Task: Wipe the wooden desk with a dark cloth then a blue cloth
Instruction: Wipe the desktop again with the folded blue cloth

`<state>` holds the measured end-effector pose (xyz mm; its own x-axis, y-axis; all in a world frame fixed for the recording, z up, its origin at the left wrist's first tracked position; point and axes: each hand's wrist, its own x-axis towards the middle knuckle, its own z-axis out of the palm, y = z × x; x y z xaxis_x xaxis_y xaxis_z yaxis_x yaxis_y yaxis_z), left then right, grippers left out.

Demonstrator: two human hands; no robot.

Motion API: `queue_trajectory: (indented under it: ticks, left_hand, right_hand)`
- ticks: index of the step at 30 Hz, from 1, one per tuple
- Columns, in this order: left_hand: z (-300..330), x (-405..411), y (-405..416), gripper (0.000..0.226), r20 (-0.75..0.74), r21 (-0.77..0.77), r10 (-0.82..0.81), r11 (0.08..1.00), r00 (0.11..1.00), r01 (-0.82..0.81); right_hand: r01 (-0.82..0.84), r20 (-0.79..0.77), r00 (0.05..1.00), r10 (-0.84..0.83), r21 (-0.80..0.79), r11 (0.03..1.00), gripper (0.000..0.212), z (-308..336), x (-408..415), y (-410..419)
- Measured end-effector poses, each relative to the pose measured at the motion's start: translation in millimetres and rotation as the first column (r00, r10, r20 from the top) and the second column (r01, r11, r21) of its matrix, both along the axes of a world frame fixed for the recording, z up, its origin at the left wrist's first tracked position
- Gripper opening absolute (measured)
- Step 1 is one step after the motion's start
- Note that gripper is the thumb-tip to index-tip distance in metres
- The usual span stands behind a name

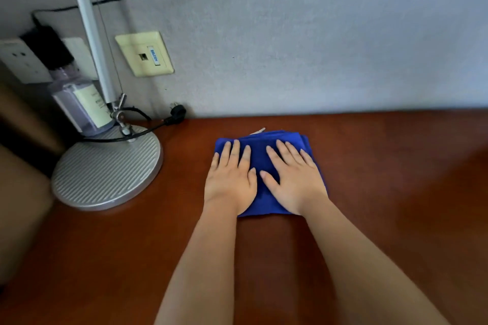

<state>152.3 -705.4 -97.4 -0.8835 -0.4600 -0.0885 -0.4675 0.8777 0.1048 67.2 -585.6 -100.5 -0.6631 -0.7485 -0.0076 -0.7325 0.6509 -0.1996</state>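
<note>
A folded blue cloth (pixel 261 150) lies flat on the reddish-brown wooden desk (pixel 383 192), near the wall. My left hand (pixel 231 179) presses on the cloth's left half with straight, spread fingers. My right hand (pixel 291 177) lies flat on the right half, fingers straight and pointing toward the wall. A small white tag sticks out at the cloth's far edge. No dark cloth is in view.
A silver desk lamp with a round ribbed base (pixel 105 169) stands at the left, its pole rising to the top edge. A clear bottle (pixel 79 105) stands behind it. A black cable and plug (pixel 175 113) lie by the wall. Wall sockets (pixel 144 54) sit above.
</note>
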Motion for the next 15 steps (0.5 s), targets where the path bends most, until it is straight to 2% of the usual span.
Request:
queue_trajectory:
  ticks: [6, 11, 13, 15]
  left_hand:
    - [0, 39, 61, 0.056, -0.009, -0.004, 0.033, 0.999, 0.999, -0.033]
    - [-3, 39, 62, 0.056, -0.006, -0.004, 0.039, 0.999, 0.999, -0.039]
    - [-5, 34, 57, 0.056, -0.013, -0.005, 0.029, 1.0, 0.999, -0.029]
    - [-5, 27, 51, 0.056, -0.017, -0.004, 0.028, 1.0, 0.999, -0.028]
  right_hand:
    - [-0.034, -0.026, 0.999, 0.035, 0.02, 0.999, 0.092, -3, 32, 57]
    - [-0.048, -0.034, 0.998, 0.048, -0.009, 0.999, 0.092, -6, 32, 59]
    - [-0.054, -0.043, 0.998, 0.053, -0.013, 0.998, 0.086, -6, 26, 55]
    - [-0.051, -0.039, 0.998, 0.051, -0.017, 0.999, 0.071, -6, 18, 51]
